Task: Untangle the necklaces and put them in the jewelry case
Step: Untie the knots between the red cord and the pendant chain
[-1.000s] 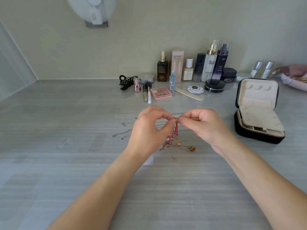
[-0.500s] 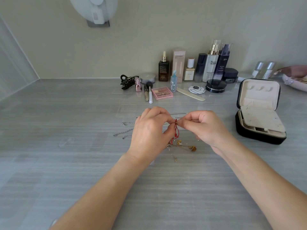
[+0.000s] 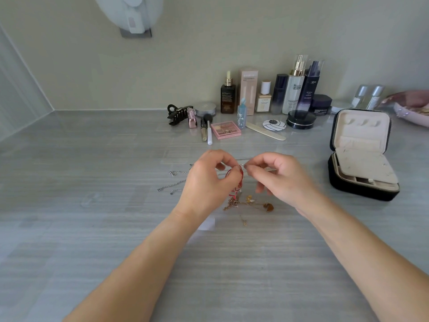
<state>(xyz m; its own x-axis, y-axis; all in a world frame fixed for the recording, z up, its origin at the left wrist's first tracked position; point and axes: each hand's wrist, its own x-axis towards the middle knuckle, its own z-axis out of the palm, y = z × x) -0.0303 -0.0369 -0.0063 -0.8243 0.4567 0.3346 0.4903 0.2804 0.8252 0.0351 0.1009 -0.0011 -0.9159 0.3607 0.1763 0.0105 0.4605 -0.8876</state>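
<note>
A tangle of necklaces lies at the middle of the grey counter. My left hand (image 3: 207, 182) pinches a red cord necklace (image 3: 239, 182) that hangs down from its fingertips. My right hand (image 3: 278, 180) pinches a thin strand right beside it, fingertips almost touching the left ones. Below the hands, gold chains with amber pendants (image 3: 250, 204) rest on the counter, joined to the red cord's lower end. Silver chains (image 3: 173, 182) trail out to the left of my left hand. The black jewelry case (image 3: 362, 156) stands open at the right, its beige lining showing.
Along the back wall stand several cosmetic bottles (image 3: 294, 89), a black hair clip (image 3: 178, 113), a pink eyeshadow palette (image 3: 228, 129), brushes and a nail file (image 3: 265, 134). A pink dish (image 3: 411, 108) sits at the far right. A small white slip (image 3: 207, 223) lies under my left wrist.
Both hands have shifted slightly up and away from me. The red cord now loops around my left fingertips, and my right fingers hold a thin strand instead of the cord's top.
</note>
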